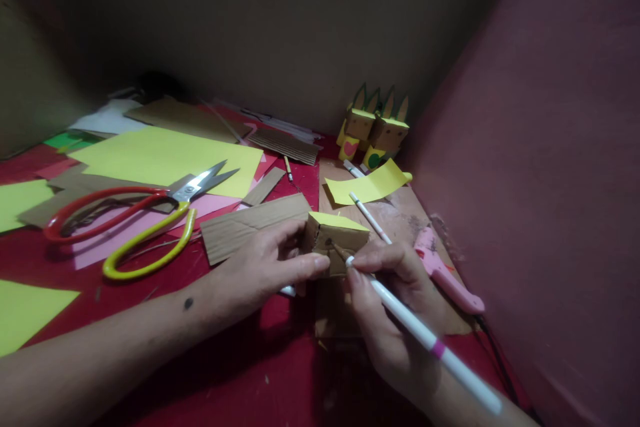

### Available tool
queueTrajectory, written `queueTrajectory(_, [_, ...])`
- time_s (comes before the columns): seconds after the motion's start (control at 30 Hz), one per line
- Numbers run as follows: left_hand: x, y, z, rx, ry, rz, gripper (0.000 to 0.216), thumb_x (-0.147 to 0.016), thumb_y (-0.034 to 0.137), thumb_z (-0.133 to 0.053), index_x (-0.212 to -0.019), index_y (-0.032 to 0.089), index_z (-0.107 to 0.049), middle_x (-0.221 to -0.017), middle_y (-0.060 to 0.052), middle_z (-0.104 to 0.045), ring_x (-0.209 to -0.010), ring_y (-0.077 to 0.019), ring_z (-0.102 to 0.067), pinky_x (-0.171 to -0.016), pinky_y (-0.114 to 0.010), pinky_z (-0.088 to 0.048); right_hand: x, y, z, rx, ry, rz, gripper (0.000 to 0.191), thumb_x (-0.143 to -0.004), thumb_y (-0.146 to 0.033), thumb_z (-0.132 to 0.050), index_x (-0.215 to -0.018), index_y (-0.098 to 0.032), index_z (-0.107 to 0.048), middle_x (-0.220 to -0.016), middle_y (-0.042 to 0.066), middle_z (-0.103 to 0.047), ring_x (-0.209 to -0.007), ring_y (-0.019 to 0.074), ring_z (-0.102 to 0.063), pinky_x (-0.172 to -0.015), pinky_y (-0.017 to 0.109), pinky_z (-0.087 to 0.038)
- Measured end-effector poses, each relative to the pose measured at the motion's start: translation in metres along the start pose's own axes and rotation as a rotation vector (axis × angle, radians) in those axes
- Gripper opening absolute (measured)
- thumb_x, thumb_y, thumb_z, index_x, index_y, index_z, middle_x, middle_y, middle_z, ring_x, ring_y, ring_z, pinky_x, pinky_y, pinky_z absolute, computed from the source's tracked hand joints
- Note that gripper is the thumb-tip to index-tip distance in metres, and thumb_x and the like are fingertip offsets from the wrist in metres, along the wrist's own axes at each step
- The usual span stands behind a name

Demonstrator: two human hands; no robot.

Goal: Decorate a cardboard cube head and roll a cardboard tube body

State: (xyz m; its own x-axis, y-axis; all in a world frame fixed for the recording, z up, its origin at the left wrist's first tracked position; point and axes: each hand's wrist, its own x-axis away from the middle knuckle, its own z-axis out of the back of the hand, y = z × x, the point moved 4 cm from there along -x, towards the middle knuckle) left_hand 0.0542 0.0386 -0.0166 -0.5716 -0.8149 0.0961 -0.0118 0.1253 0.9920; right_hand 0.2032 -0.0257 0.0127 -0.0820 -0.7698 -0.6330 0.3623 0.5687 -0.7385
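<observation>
My left hand (290,257) grips a small cardboard box (345,240) by its left side, thumb across the front face. Yellow paper covers the box's top, and a dark round dot shows on its front. Between the thumb and fingers of my right hand (387,290) is a white marker (415,320) with a purple band. Its brown tip is at the front of the box, just right of the dot; whether it touches cannot be told. Below the box is another brown cardboard piece (335,317), partly hidden by my right hand.
Red-and-yellow-handled scissors (175,197) lie open on yellow paper (180,153) and cardboard scraps at left. Two cardboard figures (375,127) with pointed ears stand at the back right. A pink glue gun (447,273) lies by the right wall; another white marker (370,217) is behind the box.
</observation>
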Motion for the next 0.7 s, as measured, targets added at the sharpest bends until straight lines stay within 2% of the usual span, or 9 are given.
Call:
queueTrajectory(0.1, [0.0004, 0.0001, -0.0001, -0.004, 0.006, 0.005, 0.053, -0.078, 0.041, -0.077, -0.125, 0.02, -0.064, -0.1, -0.006, -0.071, -0.087, -0.025, -0.065, -0.069, -0.032, -0.054, 0.0008, 0.0016, 0.0013, 0.028, -0.008, -0.021, 0.016, -0.088, -0.01, -0.058, -0.091, -0.025, -0.053, -0.077, -0.002, -0.058, -0.057, 0.0102, -0.055, -0.049, 0.022, -0.048])
queueTrajectory(0.37, [0.0008, 0.0003, 0.0007, -0.004, 0.0, 0.002, 0.052, -0.081, 0.044, -0.076, -0.126, 0.02, -0.064, -0.102, -0.006, -0.07, -0.087, -0.0245, -0.066, -0.068, -0.032, -0.055, 0.0019, 0.0031, -0.0018, -0.07, -0.058, -0.094, 0.018, -0.09, -0.01, -0.057, -0.095, -0.027, -0.052, -0.072, -0.006, -0.055, -0.041, 0.0071, -0.05, -0.037, 0.019, -0.039])
queueTrajectory(0.57, [0.0009, 0.0006, -0.0007, 0.015, -0.014, 0.001, 0.051, -0.082, 0.043, -0.075, -0.126, 0.02, -0.063, -0.103, -0.006, -0.07, -0.093, -0.0252, -0.066, -0.071, -0.031, -0.054, 0.0025, 0.0029, -0.0021, -0.036, -0.042, -0.093, 0.017, -0.09, -0.011, -0.057, -0.093, -0.027, -0.051, -0.073, -0.005, -0.057, -0.042, 0.0072, -0.051, -0.038, 0.02, -0.041])
queueTrajectory(0.7, [-0.0002, -0.0007, -0.0003, 0.006, -0.009, -0.009, 0.052, -0.082, 0.044, -0.074, -0.126, 0.019, -0.063, -0.102, -0.007, -0.07, -0.089, -0.0245, -0.065, -0.067, -0.03, -0.053, 0.003, 0.003, -0.0016, -0.017, -0.047, -0.097, 0.016, -0.09, -0.011, -0.056, -0.093, -0.026, -0.051, -0.073, -0.004, -0.056, -0.043, 0.0074, -0.052, -0.038, 0.02, -0.04])
